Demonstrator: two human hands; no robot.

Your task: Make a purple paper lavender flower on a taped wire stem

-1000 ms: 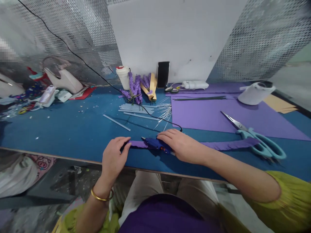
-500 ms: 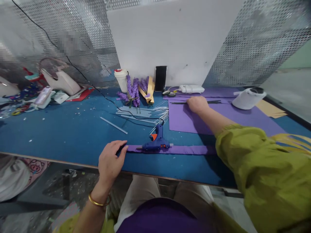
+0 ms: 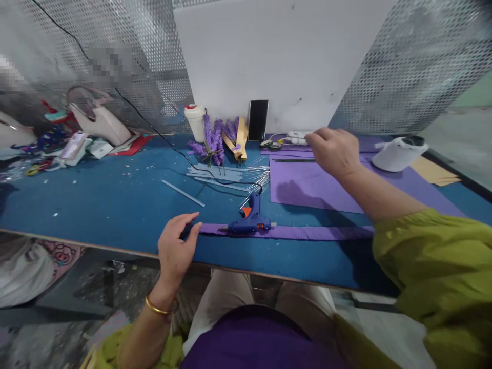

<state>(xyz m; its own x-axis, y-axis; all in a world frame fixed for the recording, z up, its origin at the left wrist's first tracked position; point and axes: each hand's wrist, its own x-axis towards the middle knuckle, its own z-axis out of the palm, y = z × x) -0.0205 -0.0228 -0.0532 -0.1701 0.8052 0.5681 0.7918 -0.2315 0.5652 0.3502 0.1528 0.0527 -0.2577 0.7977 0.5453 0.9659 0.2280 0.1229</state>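
My left hand [image 3: 177, 246] rests near the front edge of the table, thumb and forefinger closed at the left end of a long purple paper strip [image 3: 307, 233]. A blue glue gun [image 3: 249, 223] with an orange trigger lies on that strip, its nozzle pointing left toward my left hand. Above the purple sheet [image 3: 295, 192] my right hand [image 3: 334, 151] is raised, fingers curled together; what they hold, if anything, is hidden. Thin dark green stems [image 3: 294, 160] lie on the sheet just left of and below it.
Clear glue sticks [image 3: 215, 173] and thin wires [image 3: 261, 177] lie mid-table. Behind them are purple flowers [image 3: 213, 138], a white cup [image 3: 195, 123], a phone [image 3: 258, 120] and green tape rolls [image 3: 271, 145]. A white roll [image 3: 400, 152] stands right. The black cord [image 3: 165, 138] crosses the table.
My right hand has let go of the glue gun, leaving it on the strip, reached to the dark stems and then lifted up and right. My left hand has stayed at the strip's end.
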